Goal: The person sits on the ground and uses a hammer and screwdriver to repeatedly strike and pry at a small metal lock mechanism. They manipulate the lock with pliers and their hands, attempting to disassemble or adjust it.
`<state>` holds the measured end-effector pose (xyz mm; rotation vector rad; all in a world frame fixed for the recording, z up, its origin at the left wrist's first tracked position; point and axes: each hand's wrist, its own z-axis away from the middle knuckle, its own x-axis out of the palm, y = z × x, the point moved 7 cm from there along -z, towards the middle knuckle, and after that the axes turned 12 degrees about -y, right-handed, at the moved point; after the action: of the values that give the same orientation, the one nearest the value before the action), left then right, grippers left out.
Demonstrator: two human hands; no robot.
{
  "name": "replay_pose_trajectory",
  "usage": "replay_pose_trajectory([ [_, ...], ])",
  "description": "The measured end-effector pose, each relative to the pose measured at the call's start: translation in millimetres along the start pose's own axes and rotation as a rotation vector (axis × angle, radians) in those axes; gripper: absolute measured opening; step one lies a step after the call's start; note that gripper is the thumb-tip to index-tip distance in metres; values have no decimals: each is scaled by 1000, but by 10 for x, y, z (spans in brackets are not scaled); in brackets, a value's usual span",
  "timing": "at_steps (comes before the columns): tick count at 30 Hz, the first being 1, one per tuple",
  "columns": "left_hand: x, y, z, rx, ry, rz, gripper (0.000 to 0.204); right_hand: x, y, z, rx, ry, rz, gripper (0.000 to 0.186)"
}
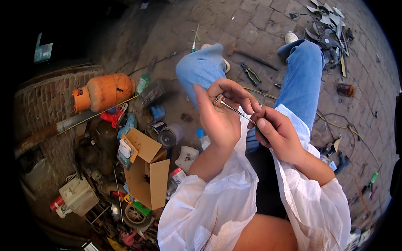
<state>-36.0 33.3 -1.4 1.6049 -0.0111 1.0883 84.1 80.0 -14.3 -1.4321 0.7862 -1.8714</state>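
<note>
In front of my lap, my left hand (224, 113) is curled with its palm up, holding a small round copper-and-metal part (218, 100) against the palm and fingers. The thin shaft of a screwdriver (236, 110) runs from that part to my right hand (278, 131). Those right fingers are closed around its handle, which they mostly cover; a bit of green shows there. The screwdriver's tip meets the small part, but its exact contact is too small to make out.
A hammer (255, 58) and pliers (250, 73) lie on the brick floor between my legs. Fan blades (326, 37) lie at far right. To the left are an orange gas cylinder (109, 91), an open cardboard box (144, 175), cans (169, 134) and clutter. Another screwdriver (372, 180) lies right.
</note>
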Motion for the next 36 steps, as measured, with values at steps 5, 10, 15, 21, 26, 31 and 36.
replay_pose_trajectory([
  [5, -243, -235, -289, -71, -53, 54, 77, -187, 60, -223, 0, 49, 63, 26],
  [10, -566, -584, -599, -140, -27, -61, 62, -540, 248, -547, 90, 166, -15, 25],
  [15, -1031, -1025, -1015, -314, 93, -109, 36, -1030, 483, -1063, 175, 291, -31, 23],
  [21, -1777, -1461, -1657, -528, 238, -122, 37, -1623, 849, -1894, 273, 362, -133, 23],
  [26, -2246, -1130, -1897, -396, 493, -394, 53, -2253, 1420, -2863, 353, 400, -207, 25],
  [31, -2199, -340, -2068, -243, 377, -406, 46, -2967, 2258, -3907, 462, 506, -286, 26],
  [36, -2613, 23, -2618, -323, 148, -826, 27, -3470, 2841, -4351, 488, 597, -187, 28],
])
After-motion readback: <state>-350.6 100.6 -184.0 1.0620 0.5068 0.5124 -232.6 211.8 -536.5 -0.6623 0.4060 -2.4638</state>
